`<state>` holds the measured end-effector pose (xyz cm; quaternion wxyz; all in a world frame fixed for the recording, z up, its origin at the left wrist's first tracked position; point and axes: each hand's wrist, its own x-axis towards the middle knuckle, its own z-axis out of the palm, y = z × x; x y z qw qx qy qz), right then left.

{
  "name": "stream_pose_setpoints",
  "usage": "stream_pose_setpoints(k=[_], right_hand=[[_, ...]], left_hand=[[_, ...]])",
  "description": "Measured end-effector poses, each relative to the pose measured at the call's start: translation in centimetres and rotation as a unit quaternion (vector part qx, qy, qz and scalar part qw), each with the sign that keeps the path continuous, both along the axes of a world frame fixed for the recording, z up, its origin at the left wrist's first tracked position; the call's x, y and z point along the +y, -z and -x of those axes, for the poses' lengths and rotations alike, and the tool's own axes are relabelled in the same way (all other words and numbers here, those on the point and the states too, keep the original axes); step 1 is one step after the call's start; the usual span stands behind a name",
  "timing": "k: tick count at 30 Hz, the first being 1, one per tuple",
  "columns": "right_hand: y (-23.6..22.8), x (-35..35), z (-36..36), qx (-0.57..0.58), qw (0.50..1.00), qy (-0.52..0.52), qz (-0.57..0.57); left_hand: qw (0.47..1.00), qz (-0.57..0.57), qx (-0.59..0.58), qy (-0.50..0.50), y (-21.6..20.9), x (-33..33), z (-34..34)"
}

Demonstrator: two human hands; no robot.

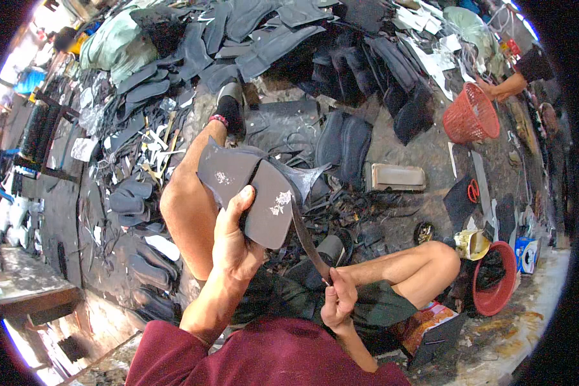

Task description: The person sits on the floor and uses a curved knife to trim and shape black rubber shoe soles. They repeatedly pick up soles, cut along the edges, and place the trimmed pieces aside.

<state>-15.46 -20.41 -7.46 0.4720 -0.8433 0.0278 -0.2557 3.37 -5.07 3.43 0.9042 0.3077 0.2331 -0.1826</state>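
My left hand grips a dark grey-brown shoe sole, thumb pressed across it by the dark line at the heel. The sole is raised above my lap, its flat face with white marks turned up. A thin grey flap sticks out behind its far right edge. In front of my lap, my right hand pinches the lower end of a long, narrow dark strip. That strip runs up to the sole's right edge; whether it is a blade or a cut-off edge, I cannot tell.
Dark soles and sheet pieces are heaped at the far side. Offcuts litter the left floor. A whitish block lies right of centre. Another person's hand touches a red basket. Red-handled scissors and a red tub are at right.
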Motion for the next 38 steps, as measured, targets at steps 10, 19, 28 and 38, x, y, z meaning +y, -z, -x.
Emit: stream_pose_setpoints(k=[10, 19, 28, 38], right_hand=[[-6.4, -2.8, -4.1, 0.071, 0.994, -0.058, 0.058], [-5.4, -0.6, -8.7, 0.132, 0.983, -0.116, 0.046], [-3.0, -1.1, -7.5, 0.169, 0.961, -0.21, -0.064], [-0.6, 4.5, -15.9, 0.088, 0.986, -0.135, -0.038]], left_hand=[[0.997, -0.046, -0.038, 0.055, 3.2, 2.2, 1.0], [0.979, -0.145, -0.079, 0.118, 4.8, 4.0, 3.5], [0.961, -0.214, -0.058, 0.164, 4.5, 6.6, 3.0], [0.929, -0.27, -0.11, 0.227, 5.9, 7.6, 3.5]])
